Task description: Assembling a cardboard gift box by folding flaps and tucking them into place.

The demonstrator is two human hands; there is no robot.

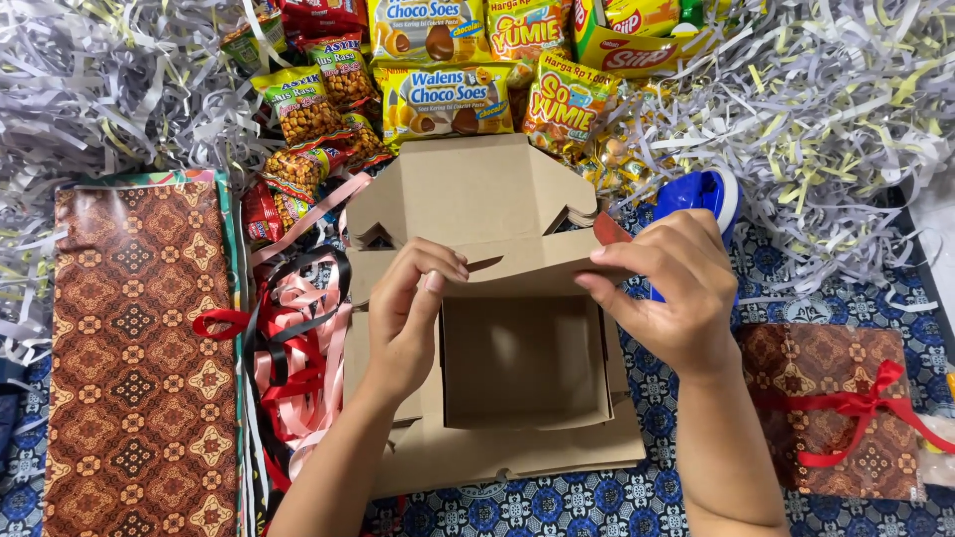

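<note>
A brown cardboard box [525, 360] sits open in the middle, its lid [468, 194] standing up at the back. My left hand [410, 310] pinches the box's left front flap with thumb and fingers. The right side of the same folded flap [537, 267] is gripped by my right hand [668, 288]. Below the box lies a flat stack of unfolded cardboard [517, 459]. The inside of the box is empty.
Snack packets [443, 99] lie piled behind the box amid shredded paper [826, 109]. Pink, red and black ribbons [298, 343] lie at left beside a batik-patterned paper bag [139, 358]. A wrapped parcel with red ribbon [846, 408] and a blue tape dispenser [701, 194] are at right.
</note>
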